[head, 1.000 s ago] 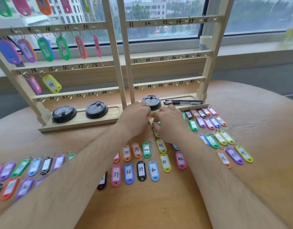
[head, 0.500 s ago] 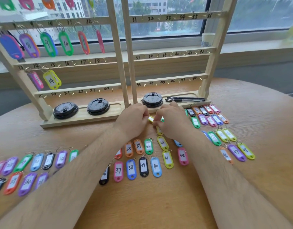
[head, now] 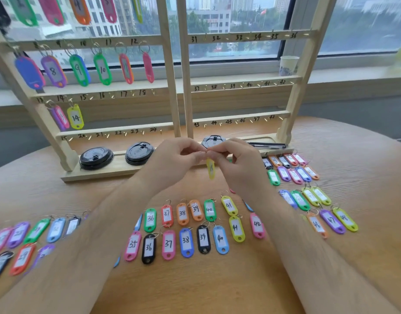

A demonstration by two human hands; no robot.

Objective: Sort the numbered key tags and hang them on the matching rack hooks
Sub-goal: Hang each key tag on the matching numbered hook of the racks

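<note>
A yellow key tag [head: 210,169] hangs edge-on above the table, its number unreadable. My left hand [head: 172,159] and my right hand [head: 237,162] meet fingertip to fingertip and pinch its ring at the top. Behind them stands the wooden rack [head: 172,87] with numbered hooks. Tags up to 12 hang on its upper left rails, and a yellow tag 14 [head: 75,117] hangs on the rail below. The right half's hooks, 31 to 48, are bare. Several numbered tags lie in rows on the table [head: 195,286], among them a yellow tag 41 [head: 229,205].
Three black lids [head: 96,157] sit on the rack's base, and a black pen [head: 266,145] lies at its right end. More tags lie at the far left [head: 20,239] and right [head: 308,196] of the table. A paper cup [head: 288,65] stands on the windowsill.
Both hands have risen off the table with the yellow tag, which now hangs free between the fingertips. The camera moved closer.
</note>
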